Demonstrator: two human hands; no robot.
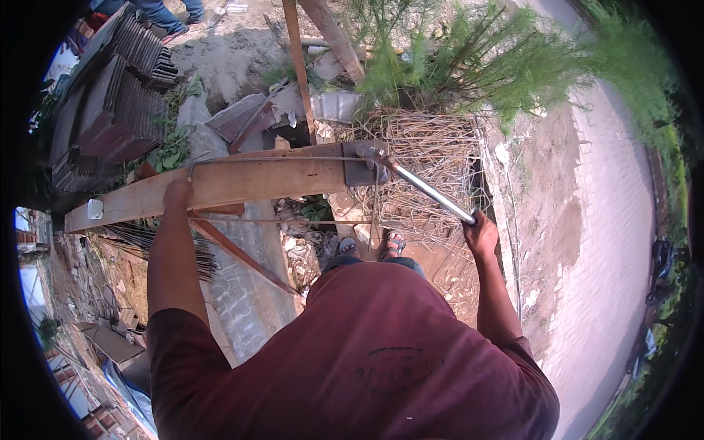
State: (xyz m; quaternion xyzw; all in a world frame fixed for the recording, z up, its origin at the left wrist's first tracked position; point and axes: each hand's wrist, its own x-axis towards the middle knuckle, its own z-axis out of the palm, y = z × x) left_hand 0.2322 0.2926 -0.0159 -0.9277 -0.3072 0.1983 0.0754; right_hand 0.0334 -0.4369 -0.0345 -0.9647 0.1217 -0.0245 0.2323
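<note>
My right hand (480,233) is closed around the end of a long metal lever pipe (429,192). The pipe runs up-left to a metal bending plate (361,163) fixed on a wooden plank bench (242,183). My left hand (177,192) presses on the plank and holds a thin steel wire rod (279,160) that runs along the plank's top to the plate. More thin rod (293,221) runs below the plank. My sandalled feet (370,246) show under the bench.
A heap of bent wire stirrups (433,158) lies behind the bench. Stacked roof tiles (117,88) stand at upper left, with another person's legs (172,15) beyond. Rubble (301,242) and a bundle of straight rods (158,246) lie underneath. A paved path (609,242) runs on the right.
</note>
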